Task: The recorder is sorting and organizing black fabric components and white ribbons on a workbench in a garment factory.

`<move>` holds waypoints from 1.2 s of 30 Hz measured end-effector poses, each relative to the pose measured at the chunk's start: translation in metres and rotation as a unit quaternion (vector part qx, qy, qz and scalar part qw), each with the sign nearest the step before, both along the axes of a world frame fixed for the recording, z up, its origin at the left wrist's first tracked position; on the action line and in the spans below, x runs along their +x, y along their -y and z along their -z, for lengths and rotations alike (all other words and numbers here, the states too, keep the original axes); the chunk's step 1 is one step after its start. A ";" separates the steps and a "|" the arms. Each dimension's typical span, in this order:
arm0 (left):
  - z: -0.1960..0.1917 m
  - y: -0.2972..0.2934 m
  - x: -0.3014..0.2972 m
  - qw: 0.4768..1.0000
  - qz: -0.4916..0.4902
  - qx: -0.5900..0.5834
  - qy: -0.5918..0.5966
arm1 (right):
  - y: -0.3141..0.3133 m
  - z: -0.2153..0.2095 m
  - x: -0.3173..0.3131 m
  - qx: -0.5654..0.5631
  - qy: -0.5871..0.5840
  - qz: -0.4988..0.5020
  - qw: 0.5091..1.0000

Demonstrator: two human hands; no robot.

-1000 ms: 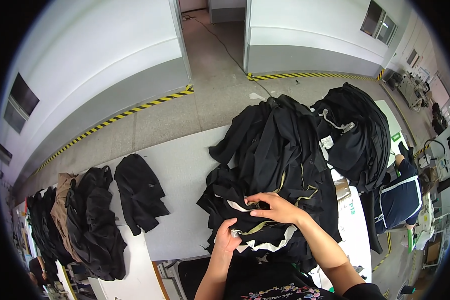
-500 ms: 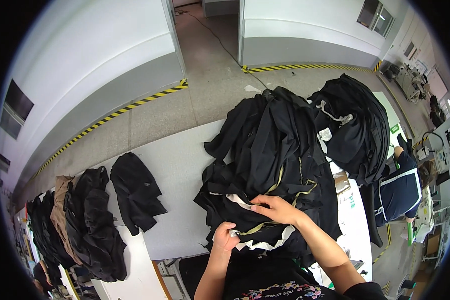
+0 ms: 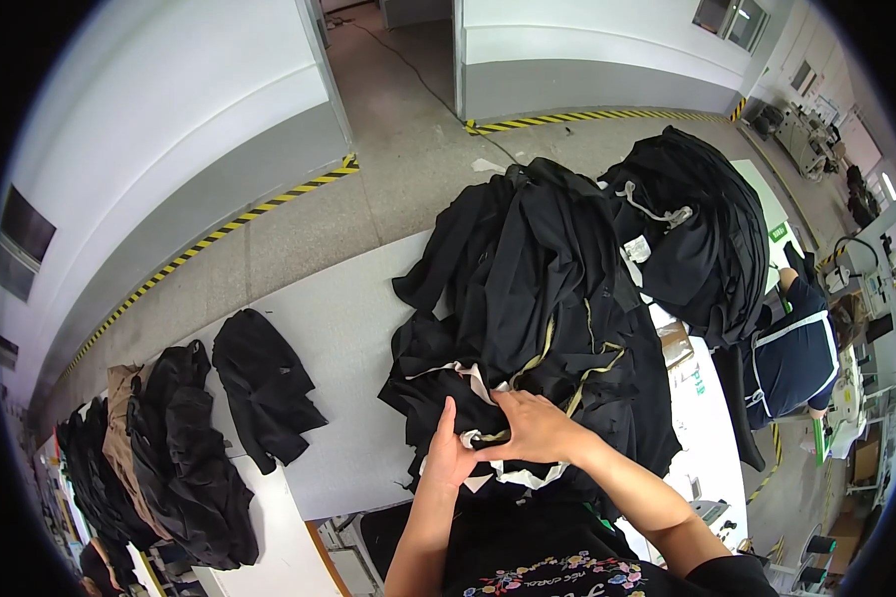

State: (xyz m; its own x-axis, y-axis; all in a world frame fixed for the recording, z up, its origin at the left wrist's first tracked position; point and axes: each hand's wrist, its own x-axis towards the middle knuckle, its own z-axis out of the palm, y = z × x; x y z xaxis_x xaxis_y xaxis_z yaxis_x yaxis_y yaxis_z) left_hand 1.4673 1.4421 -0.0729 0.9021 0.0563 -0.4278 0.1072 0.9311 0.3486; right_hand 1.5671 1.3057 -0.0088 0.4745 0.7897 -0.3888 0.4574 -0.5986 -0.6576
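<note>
A black garment (image 3: 438, 343) lies heaped before me, with white strips (image 3: 530, 478) and yellowish tape (image 3: 597, 368) along its edges. My left hand (image 3: 450, 456) is at the near edge of the cloth, one digit stretched straight up and apart; its other fingers are partly hidden. Beside it my right hand (image 3: 540, 428) curves over the garment's edge, its thumb reaching to my left palm and its fingertips at a white strip. Between the hands shows a short piece of white and yellowish edging.
More black cloth (image 3: 707, 239) is piled at the far right of the grey-white table (image 3: 358, 418). A separate black piece (image 3: 259, 378) lies to the left, next to black garments (image 3: 194, 458) and a brown one (image 3: 119, 428). A co-worker (image 3: 791, 358) sits at the right.
My hands have come together. The right hand moved left and down, its thumb parting from its fingers. A digit of the left hand has straightened upward. The view has shifted slightly.
</note>
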 end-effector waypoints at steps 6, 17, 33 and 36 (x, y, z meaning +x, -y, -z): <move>0.012 0.000 -0.004 0.999 -0.019 -0.034 0.025 | 0.000 0.012 -0.018 0.027 0.114 0.068 0.991; 0.031 -0.013 -0.006 0.995 -0.046 -0.081 -0.026 | 0.032 0.016 -0.005 0.126 0.096 0.039 0.987; 0.022 -0.038 0.047 0.963 -0.147 -0.207 0.092 | 0.073 -0.086 0.055 0.035 0.239 -0.068 0.968; -0.007 -0.037 0.048 0.953 -0.172 -0.208 0.140 | 0.073 -0.116 0.073 0.049 0.276 -0.080 0.957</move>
